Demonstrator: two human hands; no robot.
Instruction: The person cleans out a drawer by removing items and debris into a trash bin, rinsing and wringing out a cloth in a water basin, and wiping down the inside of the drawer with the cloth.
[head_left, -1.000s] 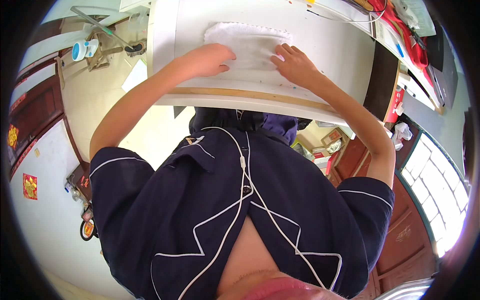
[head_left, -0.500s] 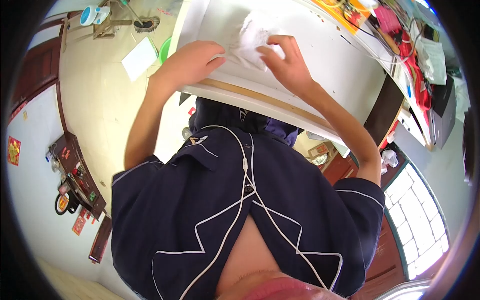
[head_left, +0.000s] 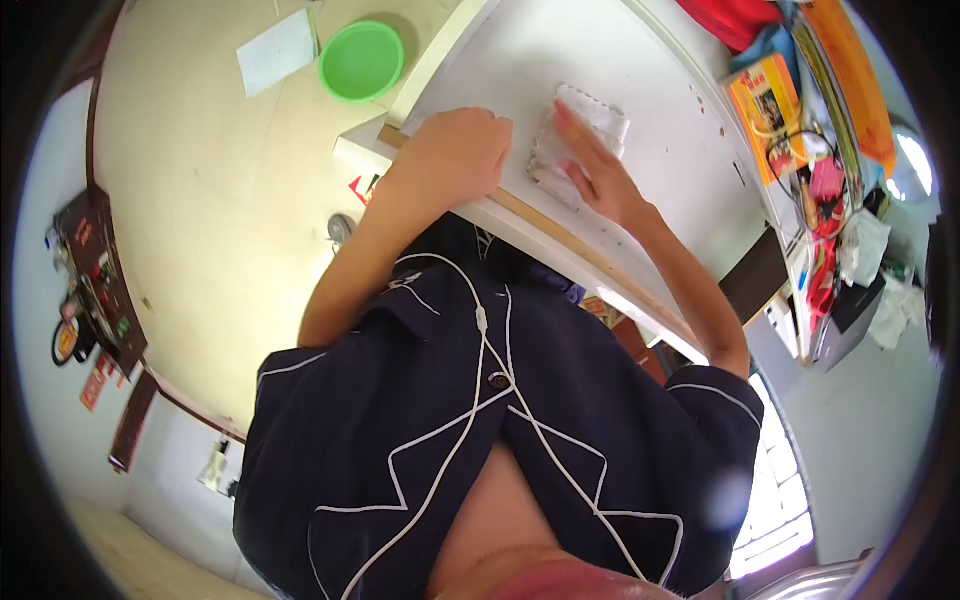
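Note:
A white cloth (head_left: 558, 160) with a scalloped edge lies folded flat on the white tabletop (head_left: 690, 170). My right hand (head_left: 598, 170) rests over it, fingers stretched out and pressed together, thumb apart. My left hand (head_left: 460, 150) is at the table's near edge, beside a wooden strip (head_left: 570, 238), left of the cloth and apart from it. Its fingers are curled under, and the back of the hand hides whatever might be inside.
A green basin (head_left: 362, 62) and a white sheet (head_left: 276, 52) are on the floor at the left. Along the right side lie an orange-yellow booklet (head_left: 768, 115), cables, a pink item (head_left: 827, 180) and crumpled plastic bags (head_left: 864, 248). Small dark specks dot the tabletop.
The view has shifted, bringing the whole green basin into sight. My right hand has gone from bent fingers at the bunched cloth to flat on it; the cloth lies neater. My left fingers have curled.

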